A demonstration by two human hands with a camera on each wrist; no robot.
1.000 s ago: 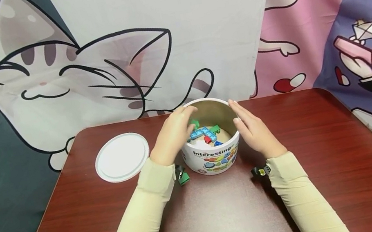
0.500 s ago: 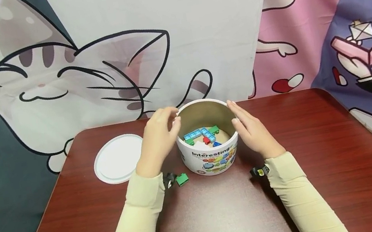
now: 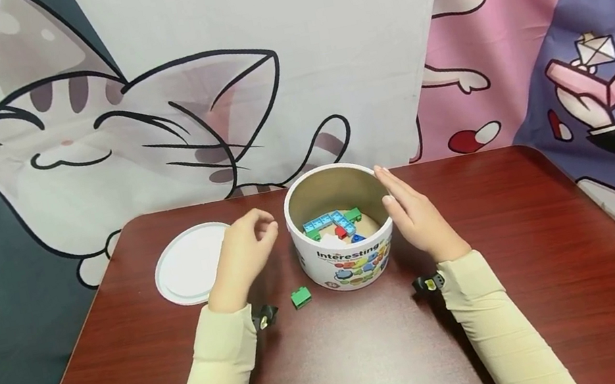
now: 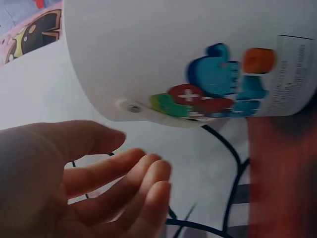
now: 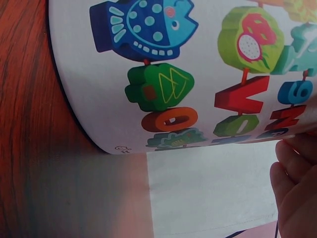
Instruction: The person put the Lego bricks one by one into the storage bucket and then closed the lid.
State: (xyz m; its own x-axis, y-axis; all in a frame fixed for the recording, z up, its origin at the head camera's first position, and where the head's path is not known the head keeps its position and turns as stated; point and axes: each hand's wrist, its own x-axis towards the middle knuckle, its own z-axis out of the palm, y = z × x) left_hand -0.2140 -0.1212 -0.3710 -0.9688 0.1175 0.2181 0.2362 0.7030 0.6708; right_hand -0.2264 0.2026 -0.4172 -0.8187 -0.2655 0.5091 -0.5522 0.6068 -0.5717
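Note:
A round white bucket [image 3: 353, 273] with printed toy pictures stands upright on the table, its top uncovered. Inside lie light blue bricks [image 3: 319, 222], a green brick [image 3: 353, 215], a red brick [image 3: 341, 232] and a dark blue brick [image 3: 357, 238]. My right hand [image 3: 421, 223] rests its straight fingers against the bucket's right rim. Left of the bucket, my left hand [image 3: 241, 255] hangs with loosely curled fingers and holds nothing; a gap separates it from the bucket wall [image 4: 148, 59] in the left wrist view. One green brick [image 3: 301, 297] lies on the table near the bucket's front left.
A flat white lid [image 3: 191, 267] lies on the dark red table [image 3: 547, 287], partly behind my left hand. A cloth backdrop [image 3: 289, 85] with cartoon drawings hangs right behind the table's far edge.
My left hand has come out from over the bucket's opening and moved left and toward me, away from the rim. A green brick inside now shows. The right hand stays at the rim.

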